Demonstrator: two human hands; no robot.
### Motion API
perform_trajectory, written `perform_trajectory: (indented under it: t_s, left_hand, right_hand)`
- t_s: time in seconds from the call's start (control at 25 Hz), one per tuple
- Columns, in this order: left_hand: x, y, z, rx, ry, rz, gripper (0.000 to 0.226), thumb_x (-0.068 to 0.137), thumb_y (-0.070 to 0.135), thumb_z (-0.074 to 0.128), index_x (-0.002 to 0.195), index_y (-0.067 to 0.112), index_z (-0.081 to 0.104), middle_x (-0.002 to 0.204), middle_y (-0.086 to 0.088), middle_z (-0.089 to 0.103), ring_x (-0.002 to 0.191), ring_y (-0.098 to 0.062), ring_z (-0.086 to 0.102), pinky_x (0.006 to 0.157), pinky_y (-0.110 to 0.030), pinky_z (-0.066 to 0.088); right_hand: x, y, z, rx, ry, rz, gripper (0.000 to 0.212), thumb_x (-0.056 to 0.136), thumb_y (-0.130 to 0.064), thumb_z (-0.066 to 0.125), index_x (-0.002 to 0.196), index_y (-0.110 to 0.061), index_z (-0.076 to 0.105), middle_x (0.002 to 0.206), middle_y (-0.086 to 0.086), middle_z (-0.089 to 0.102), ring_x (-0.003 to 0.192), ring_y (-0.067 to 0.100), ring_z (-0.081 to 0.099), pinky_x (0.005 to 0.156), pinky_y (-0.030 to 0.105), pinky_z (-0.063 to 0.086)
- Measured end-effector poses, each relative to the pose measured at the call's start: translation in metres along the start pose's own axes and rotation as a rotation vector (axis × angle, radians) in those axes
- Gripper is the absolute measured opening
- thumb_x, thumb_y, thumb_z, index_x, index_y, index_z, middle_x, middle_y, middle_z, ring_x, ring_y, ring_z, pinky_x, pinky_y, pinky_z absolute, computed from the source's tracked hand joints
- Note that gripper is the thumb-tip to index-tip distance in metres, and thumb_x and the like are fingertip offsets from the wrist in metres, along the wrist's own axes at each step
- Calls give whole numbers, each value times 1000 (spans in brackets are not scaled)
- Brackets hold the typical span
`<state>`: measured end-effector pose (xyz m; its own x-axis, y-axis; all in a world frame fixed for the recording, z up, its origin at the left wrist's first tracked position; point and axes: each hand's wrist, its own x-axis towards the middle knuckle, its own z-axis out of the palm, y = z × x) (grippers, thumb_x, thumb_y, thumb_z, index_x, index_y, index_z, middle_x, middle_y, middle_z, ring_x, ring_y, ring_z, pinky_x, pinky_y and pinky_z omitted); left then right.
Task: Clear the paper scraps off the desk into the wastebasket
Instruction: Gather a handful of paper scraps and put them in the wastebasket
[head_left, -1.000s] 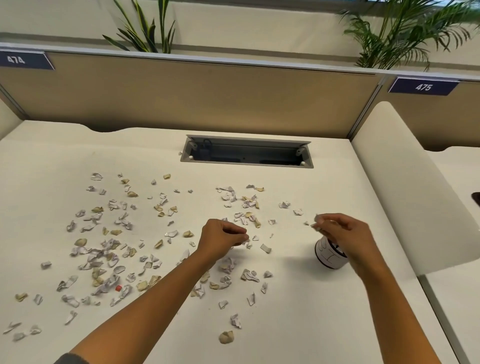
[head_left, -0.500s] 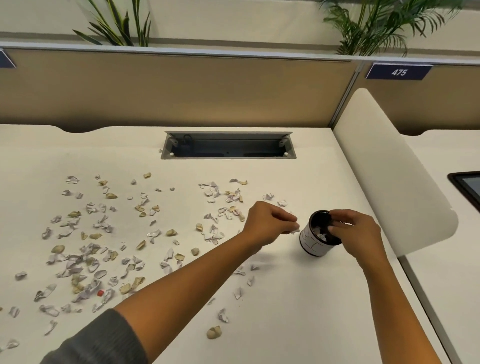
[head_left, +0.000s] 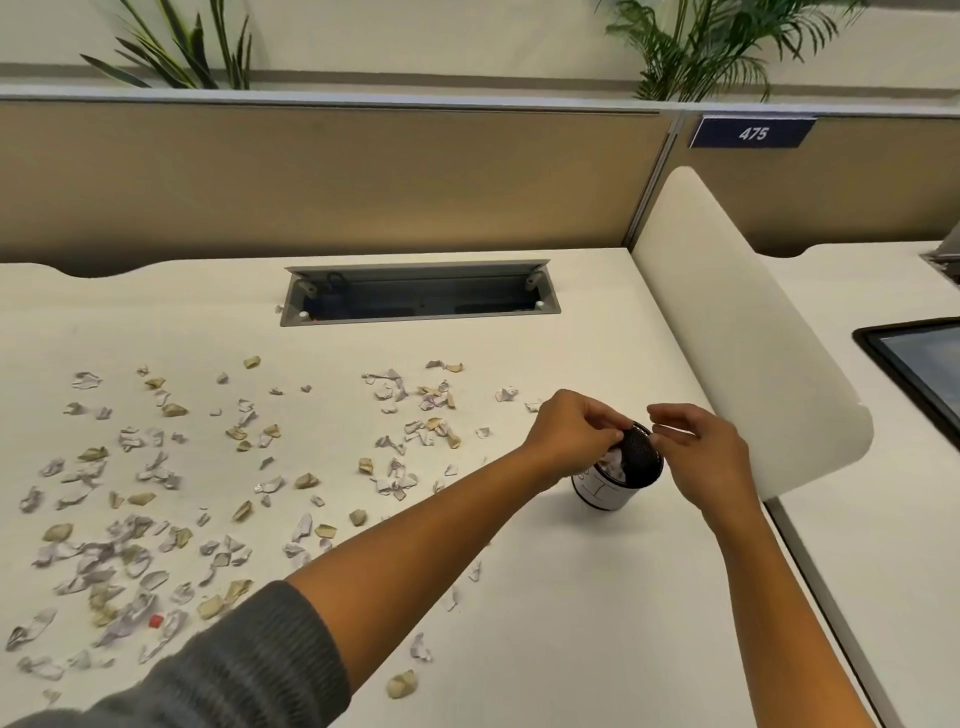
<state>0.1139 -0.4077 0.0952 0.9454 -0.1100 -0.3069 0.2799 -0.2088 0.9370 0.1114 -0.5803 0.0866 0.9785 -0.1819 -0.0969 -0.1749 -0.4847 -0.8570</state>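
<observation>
Head view: left hand (head_left: 571, 434) sits over the wastebasket (head_left: 618, 478) rim, fingers curled, pinching something small, likely a scrap, can't tell. Right hand (head_left: 698, 449) at the rim's 3 o'clock side, fingers bent, contents unclear. Wastebasket stands upright at desk's (head_left: 571, 597) 3 o'clock, paper inside. Paper scraps (head_left: 156, 499) spread toward 9 o'clock.

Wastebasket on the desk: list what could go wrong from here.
1. The wastebasket is small and both the left hand and the right hand crowd its rim; a knock might tip it.
2. Its narrow mouth means dropped pieces may miss.
3. Many paper scraps lie far left, so carried pieces could fall.
</observation>
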Motion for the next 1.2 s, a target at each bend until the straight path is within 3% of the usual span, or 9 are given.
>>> perform_trajectory:
  t_s: [0.08,0.24,0.32,0.48,0.6,0.68,0.96,1.08,1.2]
  left_hand:
    - [0,-7,-11,1,31,26,23,85,3,63,99,16,77,98,-2,75,85,-13,70,77,-25,58]
    - [-3,-33,-37,86,221,55,30,85,4,55,101,20,75,99,8,70,83,2,63,60,-6,48]
    - [-7,-55,-51,193,329,76,30,87,7,55,111,18,70,112,3,67,98,-6,62,81,-16,51]
    - [-8,-104,-94,673,298,18,49,92,18,55,140,16,49,156,-6,32,147,-25,22,118,-31,16]
    - [-14,-126,-121,1030,209,-63,63,93,29,49,152,24,27,164,-1,2,150,-33,-7,118,-58,-2]
    - [-20,-133,-131,1025,153,-145,63,95,31,42,154,28,18,164,2,-4,149,-35,-12,113,-65,-1]
    - [-49,-146,-152,948,-6,-243,79,87,9,51,155,27,15,164,-3,-4,150,-31,-7,119,-55,14]
    - [-56,-147,-159,1084,37,-144,76,86,-6,49,152,24,27,161,-9,17,146,-30,19,108,-41,41]
    - [-61,-148,-164,1128,117,-39,54,84,-9,50,132,16,55,129,-7,51,115,-24,53,86,-34,50]
  right_hand:
    - [3,-1,4,-3,2,-13,32,87,-1,63,106,-24,72,106,-9,72,101,7,69,79,17,47]
    - [7,-14,24,-57,32,-139,28,90,-4,62,106,-25,71,104,-12,71,95,-13,62,71,-2,42]
    - [6,-23,40,-34,3,-205,27,91,-5,61,106,-25,71,103,-14,69,94,-17,61,70,-5,41]
    - [4,-37,83,15,-128,-350,26,92,-3,60,106,-22,71,104,-17,67,100,-5,63,77,4,50]
    - [5,-37,118,-29,-272,-386,25,92,-6,62,106,-24,69,111,-12,68,102,1,64,85,16,55]
    - [5,-31,140,-135,-366,-381,25,93,-9,62,113,-23,67,119,-7,66,107,9,62,93,26,54]
    - [-2,-11,188,-429,-538,-390,48,101,-22,50,147,-20,39,155,0,36,142,19,37,113,28,30]
    - [-9,-10,204,-439,-595,-391,55,104,-25,44,154,-19,25,164,3,15,152,20,15,122,35,22]
    - [-14,-11,218,-440,-627,-411,56,103,-25,45,155,-20,23,165,3,11,153,21,11,121,37,23]
